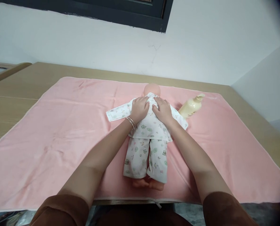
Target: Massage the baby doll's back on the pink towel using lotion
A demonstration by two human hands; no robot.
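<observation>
- A baby doll in printed pyjamas lay on a pink blanket, its bald head at 12 o'clock, bare feet at 6, face out of sight.
- The left hand rested open on the pyjama top at 11 o'clock, the right hand likewise at 1, neither appearing to grip the cloth.
- That flat, paired placement likely spread contact evenly across the doll's upper body.
- One sleeve extended toward 9 o'clock, probably keeping it out from under the palms.
- A cream pump bottle sat just beside the other sleeve, between 2 and 3 o'clock, seemingly within the right hand's reach.
- The blanket covered much of the wooden worktop, presumably as padding.
</observation>
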